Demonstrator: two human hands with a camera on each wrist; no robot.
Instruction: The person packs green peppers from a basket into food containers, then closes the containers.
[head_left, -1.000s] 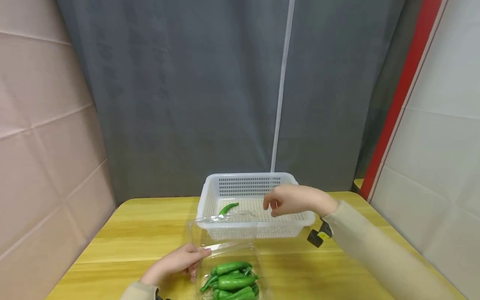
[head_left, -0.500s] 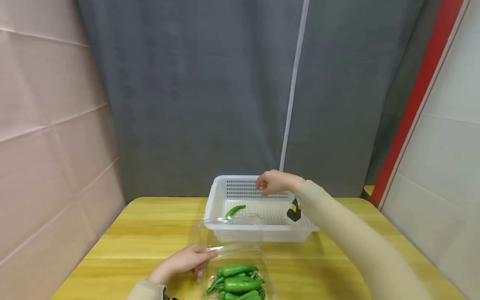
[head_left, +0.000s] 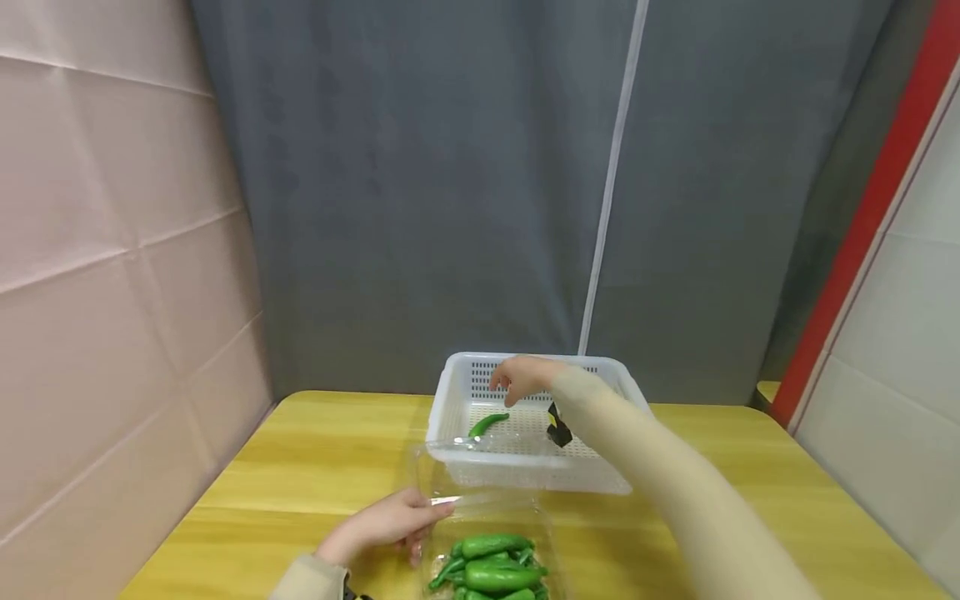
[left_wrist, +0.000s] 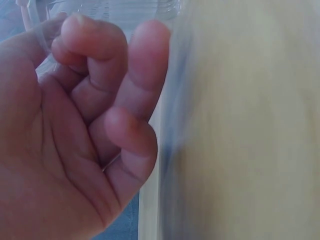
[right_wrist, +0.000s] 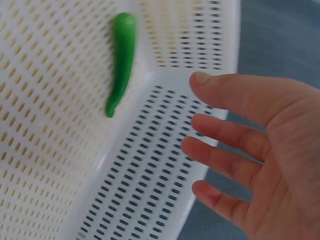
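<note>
My right hand (head_left: 523, 376) hovers over the white plastic basket (head_left: 547, 475). In the right wrist view its fingers are parted and loosely bent, with nothing between them. One green chili pepper (right_wrist: 123, 57) lies on the basket floor, left of the hand. My left hand (head_left: 392, 523) pinches the left edge of a clear plastic clamshell box (head_left: 553, 542), near its hinge, thumb on top. The lid stands raised toward the basket. Several green peppers (head_left: 501, 577) are piled inside the box. In the left wrist view the other fingers (left_wrist: 142, 65) curl loosely below the plastic.
A wooden table (head_left: 337, 450) carries the box and basket, the box in front and the basket behind it. A grey curtain (head_left: 435, 208) hangs past the far edge. Pale panels flank both sides, and a red strip (head_left: 862, 217) runs down the right.
My right hand has moved left and back across the basket, toward the lone chili pepper. The left hand stays on the box edge. The head view has turned slightly left.
</note>
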